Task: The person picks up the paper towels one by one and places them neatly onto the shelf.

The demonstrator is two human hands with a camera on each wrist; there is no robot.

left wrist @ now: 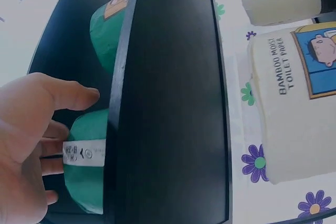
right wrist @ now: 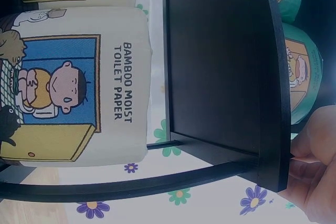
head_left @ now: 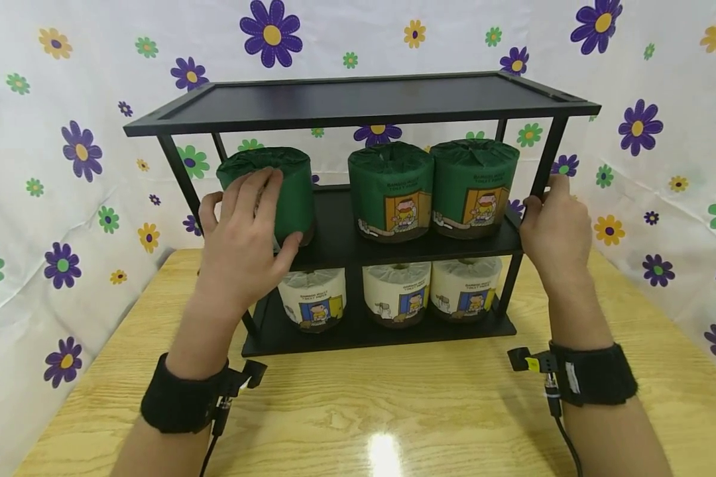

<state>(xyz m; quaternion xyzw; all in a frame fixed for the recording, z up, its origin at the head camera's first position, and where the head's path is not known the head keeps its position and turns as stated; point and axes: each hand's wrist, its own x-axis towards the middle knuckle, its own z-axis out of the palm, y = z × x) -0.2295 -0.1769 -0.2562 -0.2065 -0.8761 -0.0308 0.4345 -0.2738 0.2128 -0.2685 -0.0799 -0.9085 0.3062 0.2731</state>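
Note:
A black two-tier rack (head_left: 358, 99) stands on the table, with green-wrapped toilet paper rolls on its middle shelf. My left hand (head_left: 244, 218) is at the leftmost green roll (head_left: 295, 185), its fingers extended over the roll's front and side. In the left wrist view the thumb stands off from that roll (left wrist: 86, 184), which shows a white label strip. My right hand (head_left: 557, 228) grips the rack's right front post beside the middle shelf, fingers behind it. Two more green rolls, one in the middle (head_left: 372, 192) and one at the right (head_left: 453, 189), sit side by side.
On the bottom shelf (head_left: 358, 341) stand three white-wrapped toilet paper rolls, at the left (head_left: 295, 291), middle (head_left: 382, 285) and right (head_left: 453, 281). Beneath the rack is a wooden table (head_left: 334, 411). A flower-patterned cloth (head_left: 83, 218) hangs behind and at the sides.

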